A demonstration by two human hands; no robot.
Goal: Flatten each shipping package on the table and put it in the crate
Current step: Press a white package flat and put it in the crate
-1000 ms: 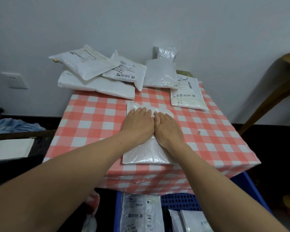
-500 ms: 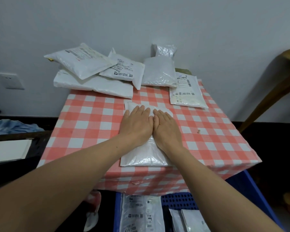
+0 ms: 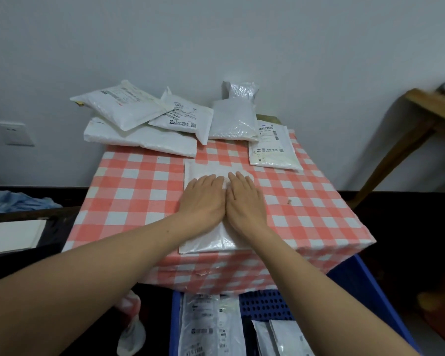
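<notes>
White package [image 3: 206, 243] flat on checkered table [image 3: 139, 191], blue crate [image 3: 267, 301] below

both forearms [image 3: 129, 255] were bare along their whole visible length, and the left hand [image 3: 203, 199] and right hand [image 3: 246, 201] were bare as well.

A pale grey wall [image 3: 267, 47] fills the upper half of the frame. At the left edge a white wall plate [image 3: 17, 133] is set into it. Below that lies a crumpled blue cloth [image 3: 13, 202], and under it a white sheet [image 3: 10, 236] rests on a dark surface. At the upper right stands a slanted wooden frame [image 3: 427, 116]. A tiny brown speck [image 3: 289, 201] sits right of centre. At the lower left, a white plastic bag [image 3: 131, 340] hangs low.
</notes>
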